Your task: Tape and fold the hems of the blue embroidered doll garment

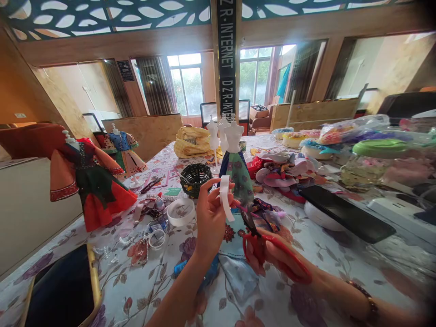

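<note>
My left hand [211, 213] is raised over the middle of the table, its fingers closed on a short strip of white ribbon [225, 200] that hangs in a curve. Red-handled scissors [275, 254] are in my right hand [264, 254], their dark blades pointing up and away, just right of the ribbon. Under and between my hands lies light blue fabric [235, 236] with dark red flower decorations. A dress form in a green floral skirt [240, 175] stands just beyond my hands.
A round white container [181, 212], a black woven basket [195, 179] and beads lie left of centre. Two dressed forms, one in a red and green gown [93, 181], stand at left. Phones [63, 290] lie on both sides. Fabric heaps [282, 168] and a green-lidded jar [373, 168] sit right.
</note>
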`<state>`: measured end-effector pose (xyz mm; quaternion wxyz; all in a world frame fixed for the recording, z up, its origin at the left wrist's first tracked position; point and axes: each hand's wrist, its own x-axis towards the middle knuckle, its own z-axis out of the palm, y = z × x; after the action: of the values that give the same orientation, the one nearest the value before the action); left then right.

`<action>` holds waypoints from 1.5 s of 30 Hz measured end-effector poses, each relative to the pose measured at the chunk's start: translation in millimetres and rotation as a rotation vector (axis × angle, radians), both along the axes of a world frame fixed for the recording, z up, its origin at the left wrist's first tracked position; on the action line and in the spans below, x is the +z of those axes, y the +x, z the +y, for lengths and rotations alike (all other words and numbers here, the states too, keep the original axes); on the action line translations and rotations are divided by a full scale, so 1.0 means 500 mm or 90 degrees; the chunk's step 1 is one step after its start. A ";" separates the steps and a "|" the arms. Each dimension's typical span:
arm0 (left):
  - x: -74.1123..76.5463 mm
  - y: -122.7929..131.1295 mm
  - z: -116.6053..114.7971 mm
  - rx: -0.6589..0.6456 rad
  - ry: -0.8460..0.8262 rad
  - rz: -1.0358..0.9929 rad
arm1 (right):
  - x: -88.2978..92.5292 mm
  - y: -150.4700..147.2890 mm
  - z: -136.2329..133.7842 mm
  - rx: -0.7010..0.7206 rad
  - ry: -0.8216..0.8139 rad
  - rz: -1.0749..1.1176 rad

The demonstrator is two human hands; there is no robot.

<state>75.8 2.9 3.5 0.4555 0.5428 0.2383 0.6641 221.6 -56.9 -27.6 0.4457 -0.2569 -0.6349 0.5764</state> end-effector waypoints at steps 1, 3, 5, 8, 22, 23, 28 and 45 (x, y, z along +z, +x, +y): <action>0.000 0.000 0.000 0.008 0.000 0.000 | 0.002 0.001 -0.001 0.028 -0.001 -0.013; 0.001 -0.001 0.000 0.035 -0.007 0.004 | 0.003 0.002 -0.002 0.058 -0.007 -0.029; 0.002 -0.001 0.000 0.057 -0.021 0.011 | -0.001 0.003 -0.003 0.043 -0.017 -0.030; 0.003 -0.002 0.000 0.056 -0.036 0.017 | -0.014 0.004 0.000 -0.007 -0.022 0.009; 0.009 -0.018 0.012 -0.250 -0.095 -0.058 | -0.013 0.007 0.015 -0.162 -0.056 0.100; 0.011 -0.019 0.012 -0.253 -0.101 -0.063 | -0.015 0.007 0.015 -0.154 -0.058 0.108; 0.008 -0.019 0.012 -0.241 -0.098 -0.055 | -0.013 0.006 0.010 -0.233 -0.049 0.087; -0.002 -0.023 0.008 -0.319 -0.081 -0.005 | -0.001 0.000 0.000 -0.349 -0.070 0.074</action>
<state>64.5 7.0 2.6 0.6398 0.5530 0.1358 0.5161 221.4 -56.8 -27.9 0.6060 -0.4096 -0.4827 0.4816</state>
